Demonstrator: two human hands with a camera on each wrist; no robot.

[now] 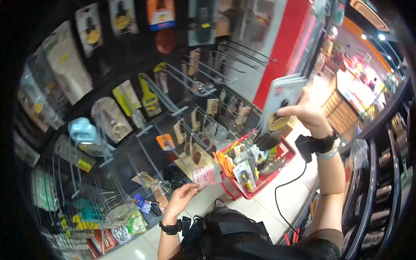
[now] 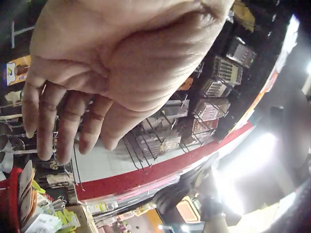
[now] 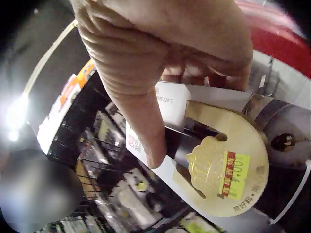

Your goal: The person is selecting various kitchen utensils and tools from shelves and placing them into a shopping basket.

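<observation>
My right hand [image 1: 307, 112] grips a stack of carded kitchen utensils [image 1: 277, 99], raised at the right of the head view, their dark heads [image 1: 268, 141] hanging low. In the right wrist view the thumb presses across the front card, beside a gold label [image 3: 228, 170] with a yellow price sticker [image 3: 235, 174]. Below them stands a red shopping basket [image 1: 232, 188] filled with packaged utensils. My left hand [image 1: 180, 199] has its fingertips right at a pink price tag [image 1: 206, 175]. Its fingers extend loosely in the left wrist view, with nothing in the palm.
Metal display hooks [image 1: 173, 108] stick out from the dark wall, some carrying packaged tools. A red pillar [image 1: 281, 52] rises behind the basket. On the right run dark rack rails [image 1: 368, 195]. A black cable [image 1: 277, 195] hangs from the right wrist.
</observation>
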